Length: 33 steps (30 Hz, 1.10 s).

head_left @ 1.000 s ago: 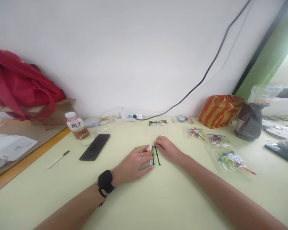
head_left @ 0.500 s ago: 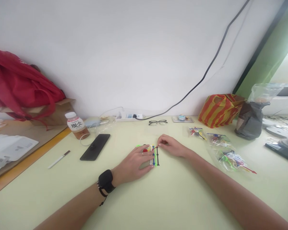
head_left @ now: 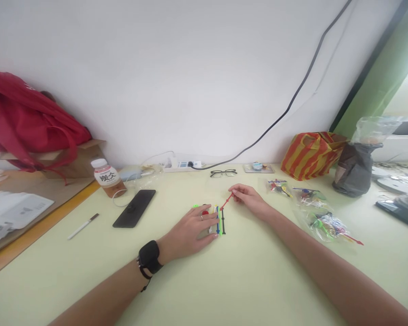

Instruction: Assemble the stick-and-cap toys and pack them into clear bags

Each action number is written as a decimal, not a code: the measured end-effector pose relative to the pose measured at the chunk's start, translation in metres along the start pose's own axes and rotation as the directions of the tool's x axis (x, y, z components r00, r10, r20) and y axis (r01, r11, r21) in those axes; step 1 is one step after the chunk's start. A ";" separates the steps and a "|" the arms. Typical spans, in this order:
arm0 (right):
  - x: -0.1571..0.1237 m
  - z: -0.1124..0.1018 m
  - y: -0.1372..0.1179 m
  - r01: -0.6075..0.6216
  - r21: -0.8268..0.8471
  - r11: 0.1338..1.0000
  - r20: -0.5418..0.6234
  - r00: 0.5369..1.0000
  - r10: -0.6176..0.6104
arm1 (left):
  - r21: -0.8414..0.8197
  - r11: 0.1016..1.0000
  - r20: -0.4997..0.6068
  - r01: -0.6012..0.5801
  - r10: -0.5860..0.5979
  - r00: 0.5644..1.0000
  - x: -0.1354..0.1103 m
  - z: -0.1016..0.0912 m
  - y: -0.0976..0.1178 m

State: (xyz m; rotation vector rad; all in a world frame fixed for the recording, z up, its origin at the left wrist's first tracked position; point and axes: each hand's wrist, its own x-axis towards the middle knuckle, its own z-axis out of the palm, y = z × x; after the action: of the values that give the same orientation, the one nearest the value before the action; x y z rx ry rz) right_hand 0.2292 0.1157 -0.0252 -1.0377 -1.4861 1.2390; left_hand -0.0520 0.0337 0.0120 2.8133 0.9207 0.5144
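Observation:
My left hand [head_left: 191, 230] lies flat with fingers stretched out on the pale green table [head_left: 224, 280], pressing on a row of small plastic picks [head_left: 219, 220]: white, blue, green and black ones side by side. My right hand [head_left: 250, 199] is just beyond them, its fingers pinched on a thin red pick [head_left: 226, 201] that slants down toward the row. A black watch sits on my left wrist.
A black phone [head_left: 134, 208], a white pen [head_left: 82, 226] and a drink bottle [head_left: 105, 176] lie at the left. Glasses [head_left: 223, 173] and a power strip [head_left: 182, 166] are near the wall. Clear bags of coloured picks [head_left: 321, 215], a striped bag [head_left: 311, 155] and a grey bag [head_left: 355, 170] stand right.
My right hand let go of the black pick, now lying straight in the row, and drew back up and right holding a red pick. The left hand stayed put.

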 end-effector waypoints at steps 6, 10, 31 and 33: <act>-0.011 0.007 -0.013 0.080 -0.316 0.946 0.140 0.989 -0.037 | 0.048 0.999 -0.082 0.000 0.004 0.997 -0.001 -0.001 -0.003; -0.015 0.015 -0.011 0.163 -0.428 0.889 0.144 0.983 -0.111 | 0.064 0.998 -0.076 0.011 -0.006 0.997 -0.001 -0.004 -0.006; -0.022 0.010 -0.027 0.029 -0.343 0.939 0.297 0.952 0.080 | 0.040 0.999 -0.093 -0.035 0.039 0.995 0.001 0.000 -0.003; -0.021 0.010 -0.027 0.029 -0.344 0.939 0.296 0.952 0.079 | 0.035 0.999 -0.092 -0.035 0.038 0.995 0.001 0.000 -0.002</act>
State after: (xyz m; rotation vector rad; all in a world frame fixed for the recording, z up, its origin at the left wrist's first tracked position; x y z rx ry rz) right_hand 0.2228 0.0891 -0.0020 -1.1284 -1.9910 1.2241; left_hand -0.0525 0.0358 0.0118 2.8622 0.9039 0.6460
